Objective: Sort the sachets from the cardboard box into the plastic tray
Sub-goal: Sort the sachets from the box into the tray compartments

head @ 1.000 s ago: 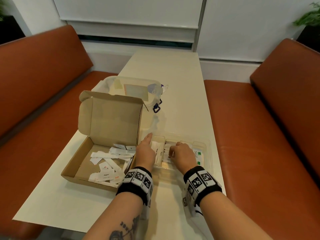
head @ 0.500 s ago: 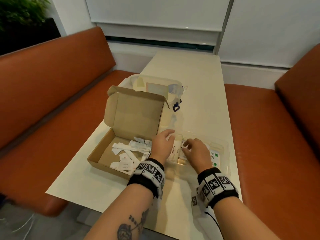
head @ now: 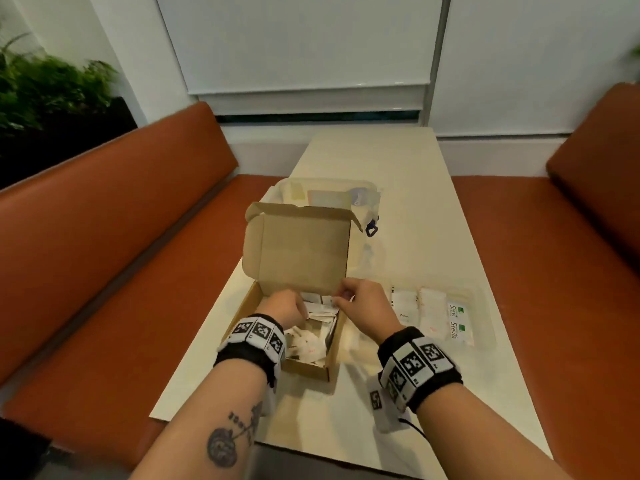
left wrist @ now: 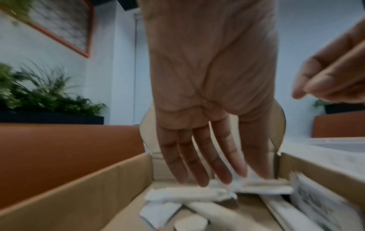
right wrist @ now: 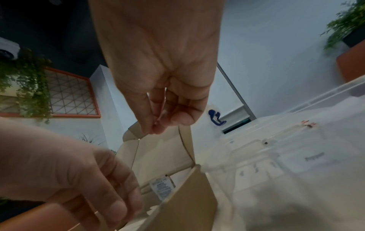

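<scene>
An open cardboard box point(head: 298, 251) with its lid upright holds several loose white sachets point(head: 308, 344). My left hand point(head: 304, 311) reaches down inside it; in the left wrist view its straight fingers point(left wrist: 223, 176) touch the sachets point(left wrist: 187, 193) near the far wall. My right hand point(head: 341, 296) hovers over the box's right wall, thumb and fingertips point(right wrist: 158, 126) pressed together with no sachet seen between them. The clear plastic tray point(head: 485, 296), right of the box, holds white sachets point(head: 431, 306) and green-printed Stevia ones point(head: 459, 322) in separate compartments.
A clear lidded plastic container point(head: 325, 195) with a blue clasp point(head: 371, 232) stands behind the box. The cream table point(head: 398, 161) runs on to the window wall. Orange benches flank it, on the left point(head: 104, 271) and right point(head: 554, 271). A plant point(head: 52, 88) is far left.
Both hands have left the tray and moved left to the cardboard box. The left hand now reaches into it. The head view has swung left.
</scene>
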`<state>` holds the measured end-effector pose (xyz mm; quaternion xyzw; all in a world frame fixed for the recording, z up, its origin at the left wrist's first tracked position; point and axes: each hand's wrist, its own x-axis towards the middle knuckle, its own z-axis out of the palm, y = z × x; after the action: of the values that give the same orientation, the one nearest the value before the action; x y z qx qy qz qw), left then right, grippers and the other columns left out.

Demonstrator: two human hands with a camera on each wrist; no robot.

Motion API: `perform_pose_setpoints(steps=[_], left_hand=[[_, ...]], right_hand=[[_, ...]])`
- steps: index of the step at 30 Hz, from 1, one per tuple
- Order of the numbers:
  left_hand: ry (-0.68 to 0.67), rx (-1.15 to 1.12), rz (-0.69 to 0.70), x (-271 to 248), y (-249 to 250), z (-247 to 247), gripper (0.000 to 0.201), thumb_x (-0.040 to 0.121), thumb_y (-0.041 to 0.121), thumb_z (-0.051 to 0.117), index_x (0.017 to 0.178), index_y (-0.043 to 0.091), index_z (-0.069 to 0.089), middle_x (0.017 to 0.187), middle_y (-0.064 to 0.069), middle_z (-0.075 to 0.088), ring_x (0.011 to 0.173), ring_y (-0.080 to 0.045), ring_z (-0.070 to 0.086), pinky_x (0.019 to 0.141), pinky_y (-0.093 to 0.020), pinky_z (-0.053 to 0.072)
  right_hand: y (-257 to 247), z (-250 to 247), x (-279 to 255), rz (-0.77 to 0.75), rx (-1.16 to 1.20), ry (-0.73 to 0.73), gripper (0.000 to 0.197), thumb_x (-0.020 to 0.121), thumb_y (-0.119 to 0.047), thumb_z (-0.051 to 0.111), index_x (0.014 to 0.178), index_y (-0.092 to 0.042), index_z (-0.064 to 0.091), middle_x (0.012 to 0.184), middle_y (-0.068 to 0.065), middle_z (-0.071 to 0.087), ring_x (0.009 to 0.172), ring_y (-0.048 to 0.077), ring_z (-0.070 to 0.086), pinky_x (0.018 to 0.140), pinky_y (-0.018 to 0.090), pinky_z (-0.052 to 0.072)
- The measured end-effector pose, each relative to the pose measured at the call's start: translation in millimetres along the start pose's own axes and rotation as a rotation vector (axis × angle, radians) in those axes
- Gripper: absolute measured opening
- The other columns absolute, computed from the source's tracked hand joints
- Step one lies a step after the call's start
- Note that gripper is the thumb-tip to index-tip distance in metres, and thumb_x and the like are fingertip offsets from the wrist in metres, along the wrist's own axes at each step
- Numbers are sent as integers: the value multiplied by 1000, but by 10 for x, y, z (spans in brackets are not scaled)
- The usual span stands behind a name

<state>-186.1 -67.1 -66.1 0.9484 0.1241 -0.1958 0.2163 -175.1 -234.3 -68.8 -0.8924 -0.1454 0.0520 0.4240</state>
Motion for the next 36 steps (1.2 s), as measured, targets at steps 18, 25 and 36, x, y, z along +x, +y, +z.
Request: perform_pose_setpoints(steps=[18,25,36], left_hand=[[-49,-400,22,252,26,423,84,76,31,75,141,6,28,137,-18,44,119,-33,52,98,-41,47],[-54,-221,91,327,54,413,67,87,34,59,143,11,30,144,-18,31,123,-32,48,95,-35,44],[-64,-133,198,423,29,420,60,90,33,57,142,16,33,139,-16,35,119,-31,50,92,-33,44]], right_hand=[[-204,374,-76,280,-41,314,14,85,-7,55,83,-11,67,66,-2,57,60,13,53,63,22,46],[-166,553,-3,304,-25,316,11,86,-8,57,84,-14,66,72,-9,60,67,3,54,55,6,37],[-15,650,-49,351,-97,287,11,88,-10,57,90,-16,67,85,-6,63,78,7,56,69,11,39]])
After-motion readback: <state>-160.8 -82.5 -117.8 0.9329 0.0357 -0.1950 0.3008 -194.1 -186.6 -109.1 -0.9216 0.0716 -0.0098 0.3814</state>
